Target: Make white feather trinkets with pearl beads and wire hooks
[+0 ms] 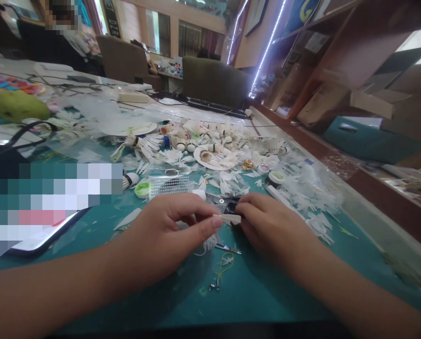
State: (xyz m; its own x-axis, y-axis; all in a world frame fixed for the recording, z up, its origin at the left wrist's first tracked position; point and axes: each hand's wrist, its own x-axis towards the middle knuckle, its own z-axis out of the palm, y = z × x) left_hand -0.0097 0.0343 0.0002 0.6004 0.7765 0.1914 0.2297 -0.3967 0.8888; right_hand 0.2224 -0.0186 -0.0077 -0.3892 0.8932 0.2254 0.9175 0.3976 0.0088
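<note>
My left hand (185, 219) pinches a slim white feather piece (231, 219) between thumb and forefinger, its broad end pointing right. Beside that end, the curled fingers of my right hand (266, 216) close around a small black-handled tool (230, 207); its exact kind is partly hidden. Just below the hands lies a small metal tool (228, 248) on the green mat (259, 296). Nearer me rests a yellow cord loop (226, 263) with a metal clasp. A sheet of clear beads (170, 185) lies behind my left hand.
Shuttlecocks (143, 145) and loose feathers spread across the back of the mat. A white round plate (215, 157), a small jar (275, 178) and plastic bags (302, 174) stand among them. At left lies a phone (51, 235) with a lit screen. Chairs (213, 80) stand beyond the table.
</note>
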